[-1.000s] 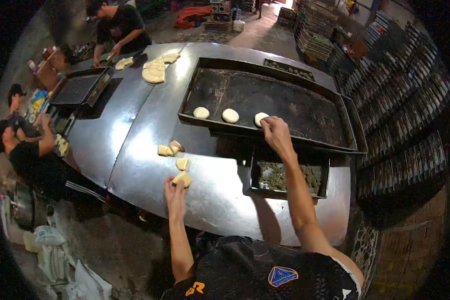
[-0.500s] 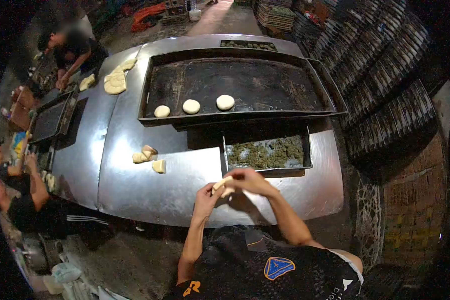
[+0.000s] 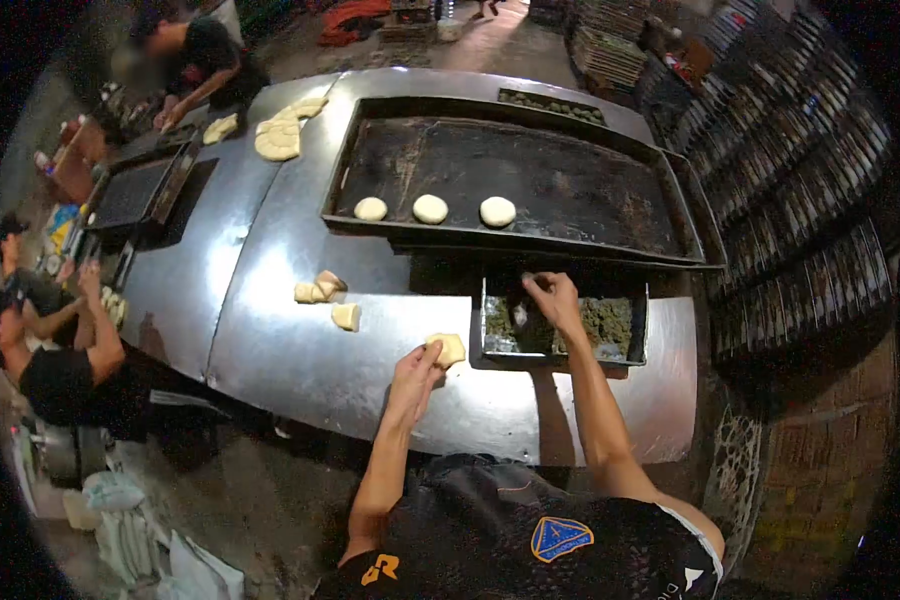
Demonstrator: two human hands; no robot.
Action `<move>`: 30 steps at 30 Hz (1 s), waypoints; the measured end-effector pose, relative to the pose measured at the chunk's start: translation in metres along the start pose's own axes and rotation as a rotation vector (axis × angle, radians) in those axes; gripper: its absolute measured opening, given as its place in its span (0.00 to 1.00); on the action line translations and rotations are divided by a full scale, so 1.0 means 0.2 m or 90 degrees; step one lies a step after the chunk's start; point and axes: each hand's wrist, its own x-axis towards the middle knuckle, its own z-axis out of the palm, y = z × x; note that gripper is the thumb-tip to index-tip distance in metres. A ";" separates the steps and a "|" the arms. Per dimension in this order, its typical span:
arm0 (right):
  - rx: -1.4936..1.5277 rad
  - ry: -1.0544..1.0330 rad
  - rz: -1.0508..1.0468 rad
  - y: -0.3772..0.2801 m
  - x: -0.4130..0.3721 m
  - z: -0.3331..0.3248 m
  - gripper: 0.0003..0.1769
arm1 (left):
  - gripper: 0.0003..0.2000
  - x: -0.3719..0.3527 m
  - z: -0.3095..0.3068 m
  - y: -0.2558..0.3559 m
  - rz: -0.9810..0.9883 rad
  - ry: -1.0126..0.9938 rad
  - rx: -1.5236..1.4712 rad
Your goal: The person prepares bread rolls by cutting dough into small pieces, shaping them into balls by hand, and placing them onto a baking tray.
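My left hand (image 3: 417, 368) holds a flattened piece of pale dough (image 3: 449, 349) just above the steel table (image 3: 300, 350). My right hand (image 3: 552, 298) reaches into the small dark tray of green filling (image 3: 610, 325), fingers pinched together at the filling. Beyond it lies a large black baking tray (image 3: 570, 190) with three round dough balls (image 3: 431, 209) in a row along its near edge. Loose cut dough pieces (image 3: 322, 292) lie on the table to the left of my left hand.
A second black tray (image 3: 135, 192) sits at the far left. A person in black (image 3: 195, 60) works dough at the far end beside a dough pile (image 3: 280, 140). Another person (image 3: 60, 370) crouches at the left. Stacked trays (image 3: 800, 180) fill racks on the right.
Both hands were together shaping the dough piece; now the right hand has gone forward into the filling tray while the left keeps the dough. Before that, the right hand set a ball on the big tray.
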 end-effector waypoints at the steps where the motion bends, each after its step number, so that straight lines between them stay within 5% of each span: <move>1: 0.025 -0.052 -0.061 -0.04 -0.07 0.02 0.18 | 0.20 0.02 0.01 0.00 -0.019 -0.031 -0.019; 4: 0.048 -0.206 -0.123 -0.22 -0.33 0.05 0.18 | 0.20 0.09 0.06 -0.05 -0.047 -0.080 -0.022; 6: -0.024 -0.158 -0.279 -0.21 -0.47 0.13 0.18 | 0.19 0.09 0.11 -0.06 -0.081 -0.065 0.072; 10: -0.003 -0.234 -0.234 -0.25 -0.51 0.08 0.21 | 0.18 0.08 0.12 -0.07 -0.008 -0.067 0.027; 12: 0.123 -0.307 -0.087 -0.25 -0.49 0.05 0.31 | 0.19 0.05 0.12 -0.01 -0.037 -0.065 0.024; 15: 0.126 -0.380 -0.086 -0.24 -0.49 0.06 0.28 | 0.20 0.03 0.11 0.03 -0.045 -0.143 0.029; 18: 0.197 -0.320 -0.154 -0.28 -0.48 0.10 0.21 | 0.21 0.04 0.09 0.01 -0.025 -0.174 0.034; 20: 0.070 -0.306 -0.329 -0.33 -0.45 0.09 0.18 | 0.21 0.04 0.08 -0.03 -0.013 -0.168 0.033; 23: 0.084 -0.290 -0.265 -0.49 -0.45 0.07 0.14 | 0.20 0.02 0.07 -0.02 0.090 -0.147 0.149; 25: 0.072 -0.266 -0.278 -0.52 -0.44 0.08 0.09 | 0.22 -0.03 0.12 0.08 0.188 -0.107 0.616; 26: 0.073 -0.270 -0.282 -0.49 -0.44 0.09 0.09 | 0.22 -0.04 0.09 0.07 0.190 -0.102 0.615; 28: 0.105 -0.332 -0.257 -0.43 -0.42 0.11 0.10 | 0.23 -0.05 0.03 0.06 0.057 -0.262 0.298; 29: 0.108 -0.330 -0.238 -0.43 -0.42 0.11 0.11 | 0.25 -0.07 0.02 0.10 -0.003 -0.247 0.108; 30: 0.111 -0.332 -0.240 -0.44 -0.43 0.11 0.11 | 0.25 -0.09 0.03 0.12 -0.001 -0.244 0.109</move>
